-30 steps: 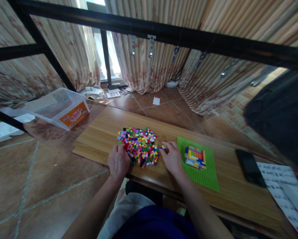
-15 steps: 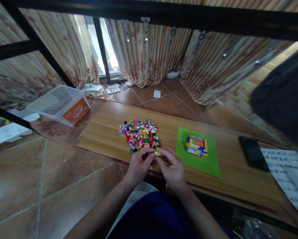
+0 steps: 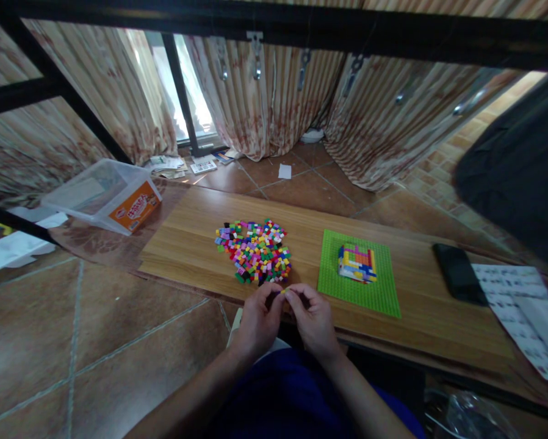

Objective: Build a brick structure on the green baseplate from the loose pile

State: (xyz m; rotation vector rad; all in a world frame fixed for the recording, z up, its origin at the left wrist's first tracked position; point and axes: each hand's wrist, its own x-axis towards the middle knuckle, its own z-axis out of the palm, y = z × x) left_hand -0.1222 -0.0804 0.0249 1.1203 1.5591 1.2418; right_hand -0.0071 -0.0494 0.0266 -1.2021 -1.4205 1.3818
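My left hand [image 3: 259,317] and my right hand [image 3: 311,316] meet at the fingertips over the table's near edge. Both are closed in a pinch around small yellow toy bricks [image 3: 284,291], mostly covered by the fingers; how many pieces there are I cannot tell. Just beyond the hands lies a heap of loose, many-coloured toy bricks [image 3: 255,250]. To the right a green baseplate [image 3: 326,277] bears a small boxy brick build [image 3: 357,263] in yellow, white, blue, red and orange.
A wooden tabletop [image 3: 187,244] carries these things. On its right lie a black phone [image 3: 459,274] and a printed sheet [image 3: 512,280]. A clear plastic bin [image 3: 104,195] with an orange label stands at the left. A dark metal bar [image 3: 274,36] crosses above, before curtains.
My hands have drawn slightly down toward my body, still pinched together. The bricks between them are now more hidden by the fingers. The whole view has shifted slightly.
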